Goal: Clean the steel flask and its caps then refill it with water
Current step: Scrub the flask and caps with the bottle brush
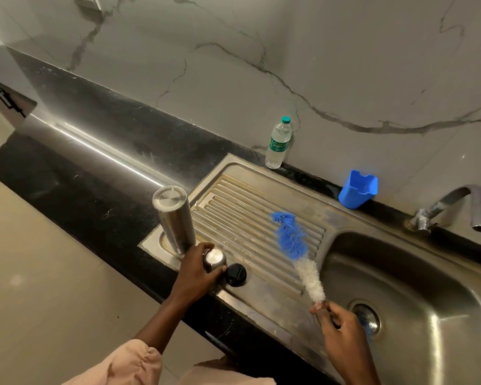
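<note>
Head | left hand (197,269) grips steel cap (214,259) | right hand (338,327) pinches brush (297,251)

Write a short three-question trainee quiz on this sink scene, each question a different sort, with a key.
1. True or false: the steel flask stands bottom-up on the draining board.
2. Which hand holds the bottle brush? A. left hand B. right hand
3. Fill in: the black cap lies beside the ____ cap.

Key: 1 true. 2 B. 3 steel.
</note>
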